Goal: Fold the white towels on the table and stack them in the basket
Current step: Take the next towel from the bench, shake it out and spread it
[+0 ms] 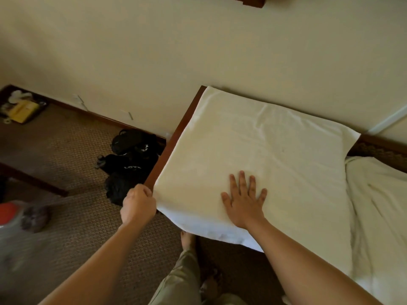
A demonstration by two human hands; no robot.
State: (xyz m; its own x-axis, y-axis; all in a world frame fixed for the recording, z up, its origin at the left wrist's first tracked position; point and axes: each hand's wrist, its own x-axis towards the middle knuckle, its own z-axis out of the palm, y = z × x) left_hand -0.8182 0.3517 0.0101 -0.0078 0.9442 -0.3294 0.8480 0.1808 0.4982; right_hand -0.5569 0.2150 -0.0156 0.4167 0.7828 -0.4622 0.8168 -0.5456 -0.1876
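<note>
White towel [259, 155] spread flat on dark wooden surface [174, 142], near edge overhanging. Left hand [138, 203] pinches near-left corner in curled grip. Right hand [244, 201] flat, fingers spread, pressing cloth. Keep palm anchoring while corner pulled taut, smoothing creases before folding. Basket apparently out of view.

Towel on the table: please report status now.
Left hand pinches near corner of the towel. Right hand presses flat on it. Second towel waits beside. Basket not visible.

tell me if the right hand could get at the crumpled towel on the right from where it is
Probably yes. The right hand lies flat on the spread towel, and the crumpled towel lies just to its right on the same table, with nothing standing between them.
</note>
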